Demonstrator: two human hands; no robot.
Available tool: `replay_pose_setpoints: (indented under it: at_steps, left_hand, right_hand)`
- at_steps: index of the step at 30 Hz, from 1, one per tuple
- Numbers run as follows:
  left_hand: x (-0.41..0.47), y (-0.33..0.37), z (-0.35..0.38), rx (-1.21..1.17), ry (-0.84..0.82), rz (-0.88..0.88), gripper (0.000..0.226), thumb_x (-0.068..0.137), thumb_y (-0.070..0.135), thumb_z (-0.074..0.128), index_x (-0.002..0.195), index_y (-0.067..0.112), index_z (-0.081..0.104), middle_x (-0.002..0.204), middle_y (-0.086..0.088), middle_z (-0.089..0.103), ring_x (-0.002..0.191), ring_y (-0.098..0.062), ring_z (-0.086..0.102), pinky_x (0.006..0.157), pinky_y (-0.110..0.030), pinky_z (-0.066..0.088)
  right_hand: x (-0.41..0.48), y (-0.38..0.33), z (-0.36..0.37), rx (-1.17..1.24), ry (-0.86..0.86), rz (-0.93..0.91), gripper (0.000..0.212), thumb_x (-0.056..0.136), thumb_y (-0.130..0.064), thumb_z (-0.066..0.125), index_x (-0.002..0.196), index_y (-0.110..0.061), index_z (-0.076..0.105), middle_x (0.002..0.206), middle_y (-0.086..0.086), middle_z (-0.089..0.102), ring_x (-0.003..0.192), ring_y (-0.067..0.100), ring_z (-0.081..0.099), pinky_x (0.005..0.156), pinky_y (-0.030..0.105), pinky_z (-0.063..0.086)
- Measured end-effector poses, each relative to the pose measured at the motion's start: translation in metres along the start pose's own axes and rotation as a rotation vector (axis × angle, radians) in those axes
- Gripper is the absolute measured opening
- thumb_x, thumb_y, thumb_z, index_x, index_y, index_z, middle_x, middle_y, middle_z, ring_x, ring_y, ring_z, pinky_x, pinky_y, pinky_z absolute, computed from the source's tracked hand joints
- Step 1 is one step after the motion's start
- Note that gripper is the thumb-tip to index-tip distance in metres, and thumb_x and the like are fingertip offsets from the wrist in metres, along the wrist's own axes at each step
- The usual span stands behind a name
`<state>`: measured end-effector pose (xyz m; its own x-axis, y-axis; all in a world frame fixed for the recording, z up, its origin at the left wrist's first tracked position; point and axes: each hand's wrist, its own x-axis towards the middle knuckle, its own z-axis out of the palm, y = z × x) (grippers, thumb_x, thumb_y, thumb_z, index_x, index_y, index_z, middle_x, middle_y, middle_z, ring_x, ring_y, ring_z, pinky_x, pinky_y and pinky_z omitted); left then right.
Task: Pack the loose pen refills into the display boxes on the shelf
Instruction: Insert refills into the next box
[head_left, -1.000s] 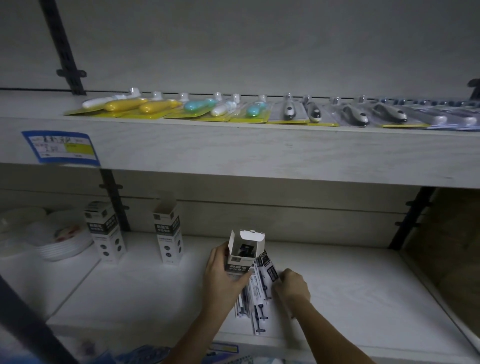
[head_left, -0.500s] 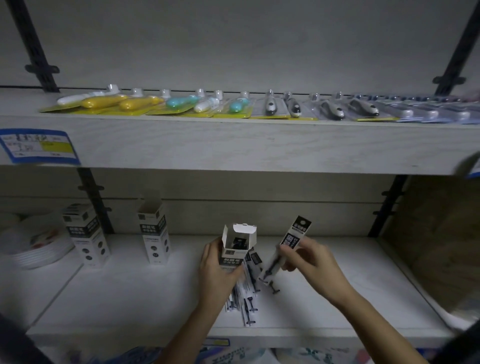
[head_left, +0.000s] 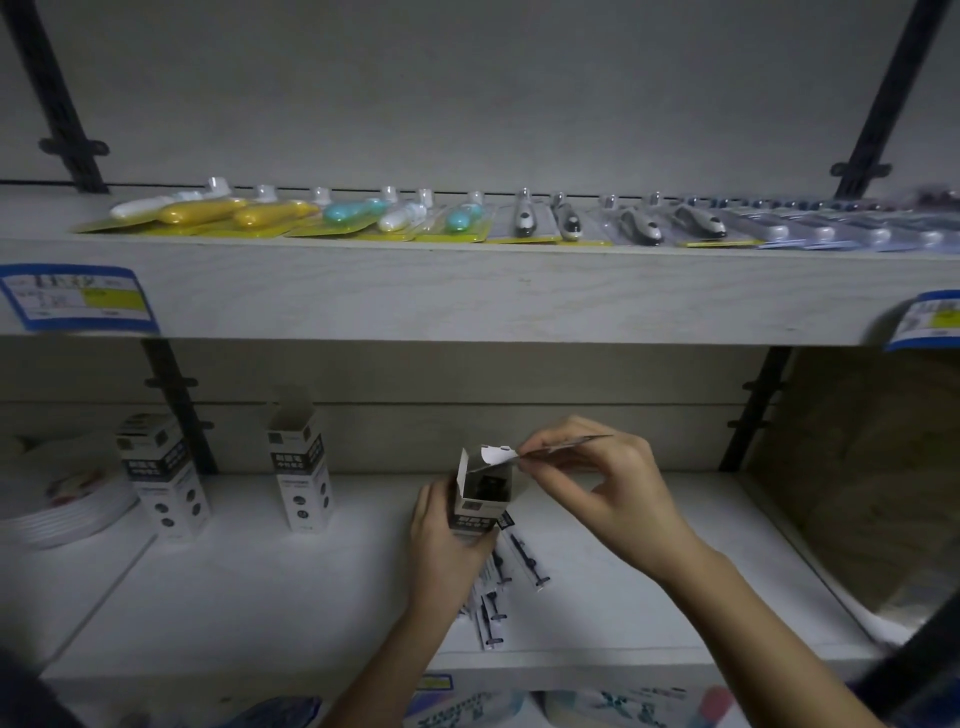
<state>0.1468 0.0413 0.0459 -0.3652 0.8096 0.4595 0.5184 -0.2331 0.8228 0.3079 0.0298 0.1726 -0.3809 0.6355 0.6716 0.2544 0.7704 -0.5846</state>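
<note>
My left hand (head_left: 441, 540) grips an open display box (head_left: 482, 488) standing upright on the lower shelf (head_left: 260, 582), its lid flap up. My right hand (head_left: 602, 483) pinches a flat pen refill packet (head_left: 566, 446), held nearly level with its near end at the box's mouth. Several loose pen refill packets (head_left: 498, 582) lie on the shelf just below and right of the box, partly hidden by my left hand. Two more display boxes stand to the left: a closed one (head_left: 163, 478) and an open one (head_left: 300, 467).
A stack of white plates (head_left: 62, 499) sits at the far left of the lower shelf. The upper shelf (head_left: 467, 291) holds a row of blister-packed items and overhangs the work area. Black shelf brackets (head_left: 753, 415) stand at the back. A brown board (head_left: 857, 467) fills the right.
My right hand lifted one refill packet off the pile and brought it up and left to the box's mouth, turning it nearly flat. My left hand kept hold of the box.
</note>
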Motion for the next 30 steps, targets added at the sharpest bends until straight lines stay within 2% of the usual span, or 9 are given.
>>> replay_pose_setpoints:
  at_steps: [4, 9, 14, 19, 24, 30]
  left_hand:
    - [-0.002, 0.003, -0.003, -0.009, 0.012, -0.016, 0.048, 0.059, 0.011, 0.082, 0.085, 0.029, 0.046, 0.086, 0.0, 0.053, 0.079, -0.02, 0.057, 0.062, -0.033, 0.047]
    - [-0.002, 0.009, -0.007, -0.022, 0.009, -0.007, 0.047, 0.059, 0.009, 0.082, 0.086, 0.026, 0.047, 0.084, 0.004, 0.05, 0.078, -0.017, 0.054, 0.059, -0.02, 0.038]
    - [-0.001, 0.011, -0.007, -0.029, 0.023, 0.023, 0.044, 0.059, 0.007, 0.08, 0.094, 0.013, 0.056, 0.087, 0.0, 0.054, 0.079, -0.018, 0.056, 0.06, -0.016, 0.038]
    - [-0.001, 0.009, -0.008, -0.031, 0.036, 0.037, 0.047, 0.057, 0.01, 0.08, 0.096, 0.018, 0.055, 0.089, 0.0, 0.056, 0.081, -0.021, 0.059, 0.063, -0.032, 0.048]
    - [-0.003, 0.007, -0.01, -0.05, 0.025, 0.022, 0.05, 0.058, 0.014, 0.08, 0.093, 0.033, 0.05, 0.091, 0.001, 0.056, 0.084, -0.021, 0.06, 0.066, -0.039, 0.052]
    - [-0.003, 0.003, -0.01, -0.027, 0.016, 0.005, 0.048, 0.058, 0.011, 0.082, 0.096, 0.017, 0.054, 0.089, -0.001, 0.055, 0.082, -0.022, 0.059, 0.064, -0.036, 0.049]
  right_hand:
    - [0.005, -0.003, 0.0, -0.033, -0.046, -0.006, 0.01, 0.083, -0.008, 0.067, 0.09, -0.014, 0.071, 0.087, -0.011, 0.066, 0.081, 0.001, 0.067, 0.075, 0.017, 0.053]
    - [0.012, -0.004, -0.003, -0.108, -0.125, -0.019, 0.009, 0.085, -0.012, 0.065, 0.093, -0.012, 0.07, 0.089, -0.007, 0.068, 0.083, -0.001, 0.066, 0.078, 0.018, 0.054]
    - [0.017, -0.004, 0.006, -0.135, -0.276, 0.029, 0.013, 0.087, -0.015, 0.063, 0.099, -0.014, 0.069, 0.095, -0.008, 0.069, 0.087, 0.001, 0.066, 0.082, 0.023, 0.054]
    - [0.019, -0.003, 0.012, -0.161, -0.362, 0.07, 0.013, 0.088, -0.022, 0.061, 0.099, -0.019, 0.064, 0.093, -0.007, 0.072, 0.086, 0.001, 0.067, 0.079, 0.029, 0.055]
    - [0.018, -0.002, 0.014, -0.136, -0.326, 0.095, 0.014, 0.086, -0.024, 0.064, 0.1, -0.022, 0.063, 0.093, -0.01, 0.072, 0.084, -0.001, 0.067, 0.077, 0.024, 0.055]
    - [0.016, 0.004, 0.016, -0.12, -0.24, 0.107, 0.008, 0.087, -0.017, 0.063, 0.093, -0.02, 0.068, 0.085, -0.006, 0.072, 0.077, 0.002, 0.067, 0.073, 0.021, 0.055]
